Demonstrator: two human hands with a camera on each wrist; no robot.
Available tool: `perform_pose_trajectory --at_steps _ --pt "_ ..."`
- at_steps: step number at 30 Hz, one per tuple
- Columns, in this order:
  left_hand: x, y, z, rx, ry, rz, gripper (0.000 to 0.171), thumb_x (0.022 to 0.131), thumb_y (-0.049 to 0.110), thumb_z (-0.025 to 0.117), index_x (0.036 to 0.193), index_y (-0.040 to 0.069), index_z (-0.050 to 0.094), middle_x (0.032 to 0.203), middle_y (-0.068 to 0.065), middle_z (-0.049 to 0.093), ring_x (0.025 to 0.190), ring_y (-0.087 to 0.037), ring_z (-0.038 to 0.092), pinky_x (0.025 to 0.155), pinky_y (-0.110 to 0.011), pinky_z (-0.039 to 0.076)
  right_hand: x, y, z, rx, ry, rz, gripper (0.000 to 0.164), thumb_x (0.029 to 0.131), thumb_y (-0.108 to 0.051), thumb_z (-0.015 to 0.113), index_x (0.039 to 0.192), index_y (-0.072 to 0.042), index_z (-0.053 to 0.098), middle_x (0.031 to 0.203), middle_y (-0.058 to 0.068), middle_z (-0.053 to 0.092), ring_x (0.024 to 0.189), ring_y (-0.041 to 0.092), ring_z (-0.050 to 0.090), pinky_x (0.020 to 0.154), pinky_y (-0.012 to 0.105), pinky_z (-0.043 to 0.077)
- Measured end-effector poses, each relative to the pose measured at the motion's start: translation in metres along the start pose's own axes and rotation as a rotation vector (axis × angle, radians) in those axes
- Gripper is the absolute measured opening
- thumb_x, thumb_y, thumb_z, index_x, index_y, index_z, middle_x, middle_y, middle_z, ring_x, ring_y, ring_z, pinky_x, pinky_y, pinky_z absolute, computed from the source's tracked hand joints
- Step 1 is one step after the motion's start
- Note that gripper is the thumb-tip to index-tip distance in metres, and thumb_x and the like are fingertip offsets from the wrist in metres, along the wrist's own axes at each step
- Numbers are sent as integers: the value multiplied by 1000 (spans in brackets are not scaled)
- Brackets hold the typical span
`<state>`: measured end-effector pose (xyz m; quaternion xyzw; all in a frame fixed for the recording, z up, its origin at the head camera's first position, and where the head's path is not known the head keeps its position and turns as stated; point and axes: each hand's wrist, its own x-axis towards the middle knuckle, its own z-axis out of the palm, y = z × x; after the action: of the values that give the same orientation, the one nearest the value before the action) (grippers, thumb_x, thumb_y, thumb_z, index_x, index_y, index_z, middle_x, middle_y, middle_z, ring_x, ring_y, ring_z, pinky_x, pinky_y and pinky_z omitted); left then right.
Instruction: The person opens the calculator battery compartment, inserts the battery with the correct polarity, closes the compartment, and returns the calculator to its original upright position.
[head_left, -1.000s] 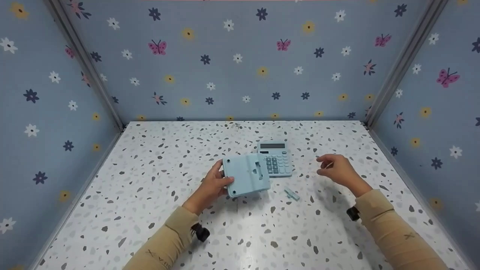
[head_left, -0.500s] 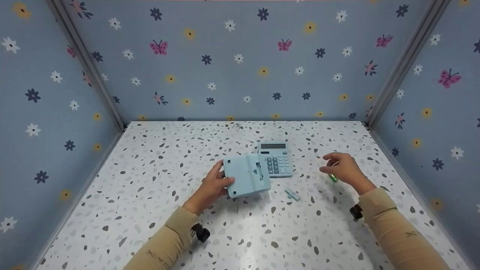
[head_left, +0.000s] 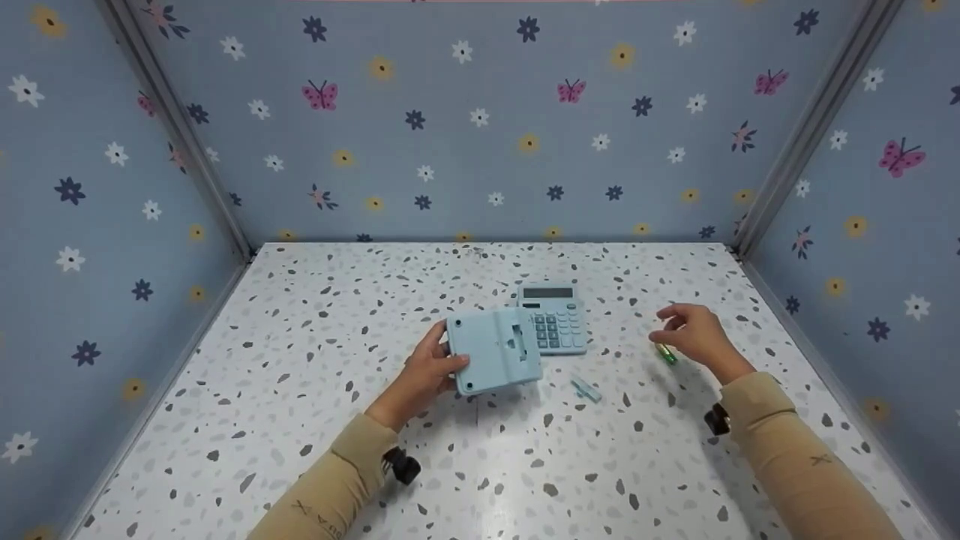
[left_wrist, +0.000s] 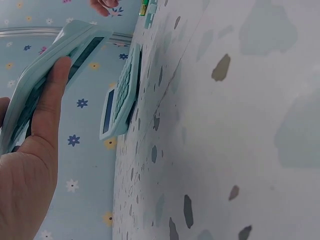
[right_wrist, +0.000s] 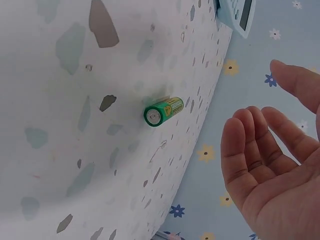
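My left hand grips a light blue calculator by its left side, back toward the head camera. Its battery slot is uncovered and looks vacant. To the right, my right hand hovers over the table with relaxed fingers and nothing between them. Just below it lies a green battery, flat on the table in the right wrist view and partly hidden by the hand in the head view. A small light blue battery cover lies between the two hands.
A second light blue calculator lies face up behind the held one, which overlaps its left edge in the head view. Flowered blue panels wall in the speckled white table at the back and sides.
My right hand has moved a little to the right and away from me. The green battery, out of sight one second ago, now shows beneath it. My left hand keeps the calculator in place.
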<state>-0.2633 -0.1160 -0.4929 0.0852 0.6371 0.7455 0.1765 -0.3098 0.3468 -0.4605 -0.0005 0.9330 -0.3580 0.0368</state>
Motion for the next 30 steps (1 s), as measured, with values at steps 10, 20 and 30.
perform_pose_trajectory --at_steps 10,20,30 --pt "-1 0 -1 -4 11 4 77 106 5 63 171 18 23 165 -23 49 138 -33 62 104 -48 61 8 15 -1 -30 -30 48 57 98 -22 80 142 9 62 119 25 66 101 32 63 86 43 55" --pt "-2 1 -2 0 15 5 77 106 5 63 171 18 23 165 -24 49 136 -34 63 102 -47 62 15 28 3 -70 -76 100 55 98 -24 80 139 10 63 126 30 64 107 35 66 89 48 58" --pt "-4 0 -3 2 0 20 78 106 5 62 172 18 21 162 -22 52 132 -29 66 100 -45 63 19 31 9 -124 -89 144 48 97 -21 79 130 11 68 123 29 63 99 30 67 83 42 58"
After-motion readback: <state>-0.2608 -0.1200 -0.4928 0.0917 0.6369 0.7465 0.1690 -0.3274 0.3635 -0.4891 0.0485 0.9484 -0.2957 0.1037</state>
